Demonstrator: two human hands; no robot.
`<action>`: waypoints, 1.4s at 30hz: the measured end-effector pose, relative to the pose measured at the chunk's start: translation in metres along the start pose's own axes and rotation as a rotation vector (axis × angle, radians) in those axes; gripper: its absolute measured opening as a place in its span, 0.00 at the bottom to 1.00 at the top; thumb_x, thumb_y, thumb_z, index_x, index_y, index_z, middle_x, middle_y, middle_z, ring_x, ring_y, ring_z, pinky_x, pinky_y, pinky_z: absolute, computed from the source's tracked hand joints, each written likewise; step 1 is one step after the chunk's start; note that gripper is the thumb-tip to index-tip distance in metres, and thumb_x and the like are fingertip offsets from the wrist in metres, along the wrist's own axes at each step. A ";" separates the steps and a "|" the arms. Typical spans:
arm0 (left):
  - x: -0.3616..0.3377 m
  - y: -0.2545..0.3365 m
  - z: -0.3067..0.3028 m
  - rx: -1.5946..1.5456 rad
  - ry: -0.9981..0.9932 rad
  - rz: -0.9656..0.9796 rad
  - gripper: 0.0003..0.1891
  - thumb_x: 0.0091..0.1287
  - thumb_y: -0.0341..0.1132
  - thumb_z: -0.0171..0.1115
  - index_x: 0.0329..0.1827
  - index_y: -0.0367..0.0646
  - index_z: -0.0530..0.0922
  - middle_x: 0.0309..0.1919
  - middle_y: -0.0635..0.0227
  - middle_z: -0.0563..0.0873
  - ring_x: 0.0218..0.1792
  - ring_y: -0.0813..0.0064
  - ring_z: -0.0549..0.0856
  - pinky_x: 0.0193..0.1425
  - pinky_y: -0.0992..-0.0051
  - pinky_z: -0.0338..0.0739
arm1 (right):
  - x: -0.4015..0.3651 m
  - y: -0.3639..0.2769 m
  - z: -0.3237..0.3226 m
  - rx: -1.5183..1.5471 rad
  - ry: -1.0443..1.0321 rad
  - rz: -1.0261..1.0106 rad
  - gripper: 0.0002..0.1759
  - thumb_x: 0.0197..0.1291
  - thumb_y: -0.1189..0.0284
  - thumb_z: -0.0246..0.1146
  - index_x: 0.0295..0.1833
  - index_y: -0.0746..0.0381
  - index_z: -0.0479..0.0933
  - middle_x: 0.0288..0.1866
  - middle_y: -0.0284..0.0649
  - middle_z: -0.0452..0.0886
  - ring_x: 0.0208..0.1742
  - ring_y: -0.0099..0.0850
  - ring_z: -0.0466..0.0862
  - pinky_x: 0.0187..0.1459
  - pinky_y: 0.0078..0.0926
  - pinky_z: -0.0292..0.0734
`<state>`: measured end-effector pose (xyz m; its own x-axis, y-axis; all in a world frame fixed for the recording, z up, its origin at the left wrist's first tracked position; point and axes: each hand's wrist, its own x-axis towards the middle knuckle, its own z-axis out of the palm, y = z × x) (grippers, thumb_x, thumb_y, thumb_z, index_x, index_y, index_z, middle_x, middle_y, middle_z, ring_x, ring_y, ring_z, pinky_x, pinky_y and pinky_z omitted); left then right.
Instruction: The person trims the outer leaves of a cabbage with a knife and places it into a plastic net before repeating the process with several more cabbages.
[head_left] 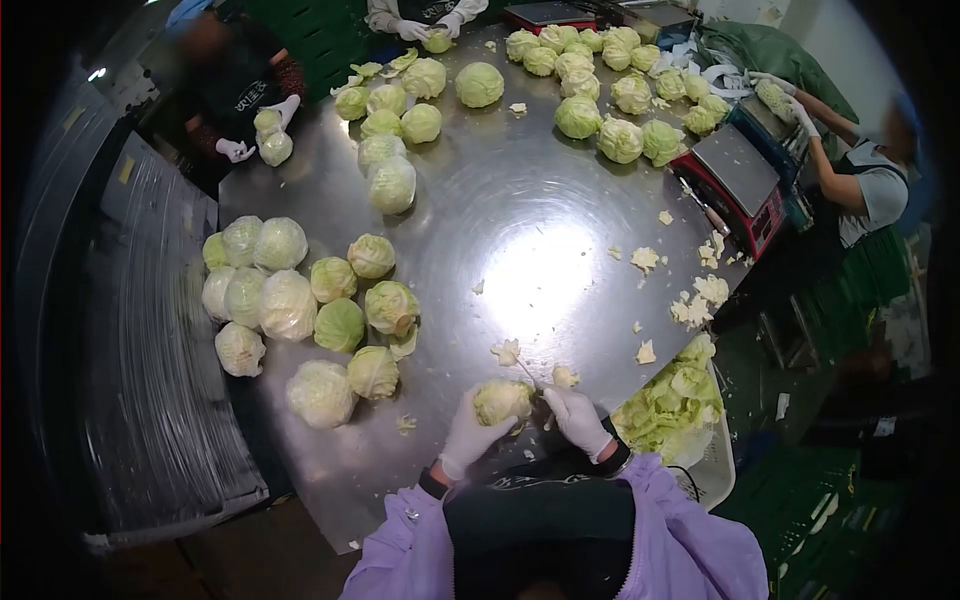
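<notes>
At the near edge of the metal table (450, 300), my gloved left hand (470, 435) is wrapped round the left side of a cabbage (503, 402). My right hand (577, 420), also gloved, is closed on a knife (528, 372) whose thin blade points up and left beside the cabbage. The handle is mostly hidden in my fingers. Trimmed leaf pieces (507, 352) lie just beyond the blade, and another cut piece (565, 376) rests by my right hand.
Wrapped and bare cabbages (288, 305) sit at the left, more (620, 140) at the far right. A red scale (735, 170) stands at the right edge, a knife (708, 208) beside it. A white basket (722, 470) of leaves is at my right. Three people work around the table.
</notes>
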<state>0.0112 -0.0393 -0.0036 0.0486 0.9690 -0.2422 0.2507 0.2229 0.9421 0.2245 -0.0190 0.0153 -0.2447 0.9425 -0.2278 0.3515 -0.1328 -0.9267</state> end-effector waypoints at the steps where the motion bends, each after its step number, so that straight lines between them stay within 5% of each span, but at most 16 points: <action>1: 0.002 -0.001 -0.002 -0.018 -0.030 0.017 0.39 0.59 0.44 0.72 0.68 0.36 0.62 0.59 0.54 0.75 0.57 0.67 0.78 0.61 0.67 0.73 | -0.003 -0.002 -0.004 0.228 -0.067 0.129 0.25 0.75 0.56 0.47 0.57 0.65 0.76 0.47 0.39 0.84 0.28 0.23 0.81 0.31 0.16 0.76; 2: 0.005 0.008 -0.007 -0.022 -0.031 0.016 0.39 0.59 0.44 0.72 0.68 0.36 0.62 0.59 0.54 0.75 0.57 0.67 0.78 0.61 0.67 0.73 | -0.005 0.001 -0.008 0.225 -0.067 0.132 0.25 0.75 0.56 0.47 0.57 0.65 0.76 0.47 0.39 0.84 0.28 0.23 0.81 0.31 0.16 0.76; 4: 0.011 0.027 -0.018 -0.893 -0.306 -0.391 0.36 0.65 0.52 0.61 0.69 0.39 0.62 0.61 0.56 0.74 0.57 0.67 0.78 0.60 0.66 0.75 | -0.004 0.003 -0.017 0.552 -0.122 0.333 0.26 0.75 0.56 0.46 0.64 0.66 0.70 0.48 0.40 0.84 0.26 0.20 0.80 0.28 0.14 0.74; 7: 0.008 0.028 -0.023 -1.177 -0.325 -0.562 0.35 0.69 0.55 0.52 0.72 0.43 0.60 0.65 0.60 0.73 0.62 0.61 0.77 0.62 0.63 0.77 | -0.006 -0.006 -0.020 0.734 -0.153 0.363 0.29 0.75 0.55 0.46 0.69 0.66 0.64 0.49 0.41 0.83 0.25 0.18 0.78 0.27 0.12 0.72; 11: 0.005 0.042 -0.013 -1.273 -0.418 -0.550 0.35 0.69 0.56 0.51 0.72 0.42 0.61 0.65 0.60 0.73 0.62 0.61 0.76 0.62 0.61 0.77 | -0.002 -0.025 -0.005 0.806 -0.217 0.265 0.25 0.75 0.60 0.49 0.70 0.62 0.64 0.39 0.34 0.81 0.28 0.18 0.79 0.27 0.12 0.71; 16: -0.008 0.072 -0.001 -0.615 -0.091 -0.026 0.31 0.68 0.45 0.61 0.69 0.37 0.63 0.62 0.59 0.75 0.60 0.68 0.76 0.63 0.67 0.73 | -0.002 -0.035 -0.006 0.707 -0.213 0.242 0.27 0.71 0.64 0.57 0.71 0.60 0.64 0.35 0.28 0.74 0.27 0.16 0.75 0.27 0.12 0.69; 23: -0.023 0.092 -0.005 -0.235 0.052 0.006 0.32 0.59 0.37 0.73 0.63 0.34 0.67 0.59 0.56 0.77 0.57 0.71 0.78 0.59 0.71 0.75 | -0.015 -0.059 -0.018 0.633 -0.101 0.172 0.33 0.65 0.70 0.62 0.73 0.61 0.60 0.42 0.30 0.75 0.30 0.16 0.75 0.30 0.13 0.72; 26: -0.027 0.096 -0.006 -0.062 0.042 0.060 0.38 0.55 0.36 0.75 0.66 0.36 0.64 0.60 0.53 0.75 0.60 0.64 0.78 0.65 0.67 0.72 | -0.018 -0.057 -0.021 0.617 -0.085 0.104 0.35 0.64 0.72 0.63 0.74 0.62 0.59 0.48 0.33 0.76 0.33 0.17 0.77 0.34 0.15 0.75; 28: -0.027 0.091 -0.005 0.350 0.159 0.564 0.42 0.51 0.35 0.78 0.67 0.38 0.63 0.62 0.49 0.73 0.63 0.54 0.76 0.66 0.63 0.72 | -0.020 -0.060 -0.025 0.632 -0.092 0.108 0.36 0.63 0.72 0.64 0.74 0.62 0.58 0.51 0.35 0.77 0.35 0.18 0.78 0.35 0.15 0.76; 31: -0.024 0.088 -0.011 0.606 0.070 0.742 0.46 0.47 0.36 0.80 0.68 0.40 0.62 0.66 0.46 0.69 0.65 0.46 0.73 0.67 0.60 0.71 | -0.022 -0.065 -0.033 0.632 -0.167 0.139 0.37 0.61 0.71 0.65 0.75 0.62 0.58 0.50 0.34 0.77 0.36 0.18 0.77 0.36 0.15 0.75; 34: -0.021 0.075 -0.014 0.545 -0.004 0.912 0.50 0.47 0.40 0.81 0.70 0.41 0.58 0.70 0.48 0.64 0.68 0.49 0.69 0.71 0.60 0.66 | -0.023 -0.055 -0.034 0.790 -0.258 0.216 0.39 0.60 0.71 0.66 0.75 0.61 0.58 0.53 0.36 0.77 0.35 0.18 0.77 0.37 0.15 0.75; 38: -0.029 0.087 -0.009 0.006 0.065 0.622 0.46 0.50 0.37 0.78 0.71 0.44 0.60 0.68 0.57 0.67 0.68 0.58 0.70 0.69 0.64 0.68 | -0.029 -0.037 -0.029 0.989 -0.301 0.098 0.41 0.57 0.73 0.67 0.75 0.61 0.58 0.50 0.34 0.78 0.38 0.19 0.78 0.43 0.17 0.75; 40: -0.015 0.101 -0.015 -0.401 -0.479 0.244 0.47 0.54 0.36 0.76 0.73 0.42 0.54 0.68 0.60 0.67 0.69 0.65 0.68 0.71 0.65 0.64 | -0.029 -0.035 -0.031 0.976 -0.361 0.095 0.41 0.57 0.74 0.67 0.75 0.61 0.58 0.49 0.34 0.78 0.40 0.20 0.78 0.45 0.18 0.75; 42: -0.022 0.100 -0.017 -0.605 -0.451 0.177 0.46 0.56 0.35 0.74 0.73 0.40 0.53 0.67 0.60 0.68 0.68 0.67 0.68 0.72 0.67 0.63 | -0.027 -0.049 -0.038 0.559 -0.285 0.077 0.42 0.56 0.76 0.68 0.75 0.61 0.59 0.44 0.32 0.78 0.42 0.21 0.78 0.48 0.19 0.74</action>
<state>0.0191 -0.0369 0.0999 0.4606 0.8872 -0.0254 -0.3627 0.2142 0.9069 0.2481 -0.0260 0.0778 -0.4960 0.8152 -0.2991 -0.1289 -0.4098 -0.9030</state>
